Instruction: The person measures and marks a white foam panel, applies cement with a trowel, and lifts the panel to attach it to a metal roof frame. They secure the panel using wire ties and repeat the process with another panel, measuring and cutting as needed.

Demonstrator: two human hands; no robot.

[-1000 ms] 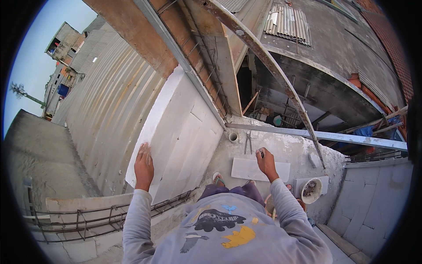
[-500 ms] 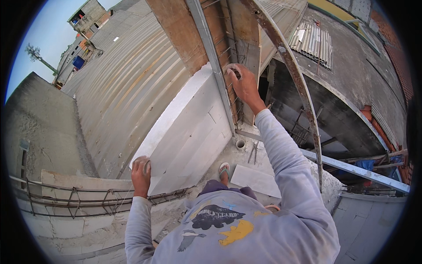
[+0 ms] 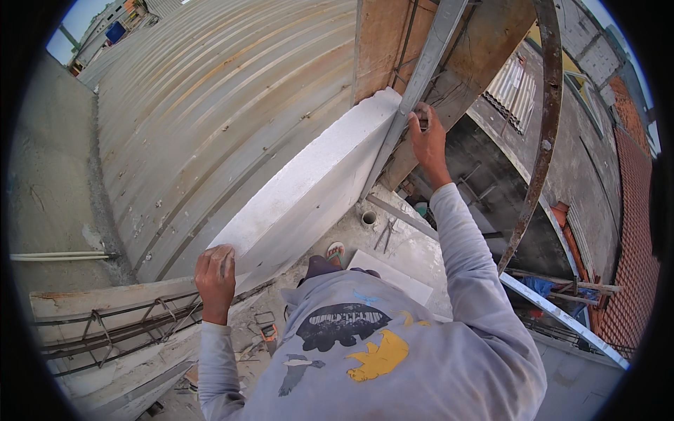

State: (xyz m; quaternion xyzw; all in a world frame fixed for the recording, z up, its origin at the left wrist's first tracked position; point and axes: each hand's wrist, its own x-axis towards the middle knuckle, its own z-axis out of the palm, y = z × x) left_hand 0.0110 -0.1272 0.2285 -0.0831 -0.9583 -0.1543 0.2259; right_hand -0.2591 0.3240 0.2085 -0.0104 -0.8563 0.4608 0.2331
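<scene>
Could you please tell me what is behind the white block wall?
Beyond the white block wall, a corrugated roof can be seen. Whatever lies low against the wall's hidden side is covered, so I cannot tell.

Even daylight from the open sky (image 3: pixel 57 49) fills the scene, soft enough that shadows stay faint. The white block wall (image 3: pixel 309 174) is brightest along its top — pale, almost glaring — while the recess (image 3: pixel 484 179) at right sinks into dimness. Fisheye distortion bows the corrugated roof (image 3: pixel 232 105); a black rim — blue-fringed in places — swallows the corners. Distant buildings look small and soft.
</scene>
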